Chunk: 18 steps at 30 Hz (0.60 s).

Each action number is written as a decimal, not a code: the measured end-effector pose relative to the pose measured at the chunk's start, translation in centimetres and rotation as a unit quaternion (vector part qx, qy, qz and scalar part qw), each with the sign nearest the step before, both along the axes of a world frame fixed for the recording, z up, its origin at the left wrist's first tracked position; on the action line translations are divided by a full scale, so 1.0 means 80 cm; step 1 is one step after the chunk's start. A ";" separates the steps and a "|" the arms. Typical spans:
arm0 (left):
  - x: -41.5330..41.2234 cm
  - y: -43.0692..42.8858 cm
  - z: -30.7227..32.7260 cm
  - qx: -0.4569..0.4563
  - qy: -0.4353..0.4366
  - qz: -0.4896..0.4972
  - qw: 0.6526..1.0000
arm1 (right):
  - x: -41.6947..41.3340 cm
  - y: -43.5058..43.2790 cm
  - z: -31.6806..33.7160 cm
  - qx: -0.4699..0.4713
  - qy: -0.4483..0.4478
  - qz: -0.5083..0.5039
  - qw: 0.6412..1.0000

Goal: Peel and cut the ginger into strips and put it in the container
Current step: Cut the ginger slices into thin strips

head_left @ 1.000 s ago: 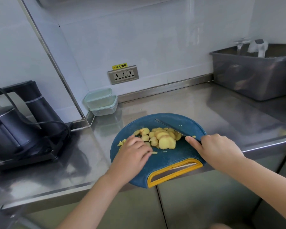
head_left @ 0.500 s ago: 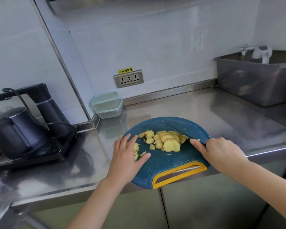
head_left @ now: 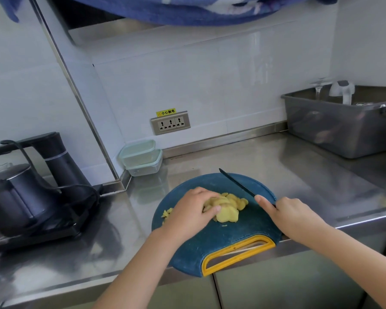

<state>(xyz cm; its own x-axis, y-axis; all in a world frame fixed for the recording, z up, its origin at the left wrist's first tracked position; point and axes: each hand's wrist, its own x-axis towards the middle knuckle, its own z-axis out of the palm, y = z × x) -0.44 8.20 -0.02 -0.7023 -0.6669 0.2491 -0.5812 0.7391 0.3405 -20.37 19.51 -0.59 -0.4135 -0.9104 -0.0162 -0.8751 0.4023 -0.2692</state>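
Observation:
A round blue cutting board [head_left: 236,233] with a yellow handle lies at the counter's front edge. On it sits a heap of pale yellow ginger slices [head_left: 228,208], with a few small cut bits [head_left: 166,213] at the board's left. My left hand [head_left: 191,211] lies over the left side of the heap, fingers curled round the slices. My right hand [head_left: 292,214] grips a black knife [head_left: 235,182], forefinger along its spine, blade raised and pointing back-left beside the heap. Two stacked clear containers [head_left: 142,157] stand at the wall corner.
A black kettle and its base [head_left: 29,192] with a cord fill the left counter. A grey tub [head_left: 341,123] with a glass and a white item stands back right. A wall socket [head_left: 170,122] sits above the containers. Blue cloth [head_left: 187,10] hangs overhead.
My left hand moved right from the board's left part onto the ginger heap and curled over it. The slices now lie bunched closer together. The knife blade has lifted slightly.

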 end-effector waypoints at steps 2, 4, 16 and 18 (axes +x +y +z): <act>-0.009 0.003 -0.004 -0.002 -0.009 -0.007 1.000 | 0.000 0.001 -0.002 0.008 0.019 0.008 1.000; -0.016 0.005 -0.007 -0.015 -0.025 -0.016 0.999 | 0.000 0.000 -0.005 0.005 0.045 0.028 0.999; -0.008 0.023 -0.029 -0.110 0.031 0.014 0.993 | -0.007 -0.005 -0.011 -0.006 0.047 0.037 0.998; -0.008 0.024 -0.030 -0.082 0.070 0.036 0.993 | -0.005 -0.005 -0.011 -0.009 0.035 0.032 0.999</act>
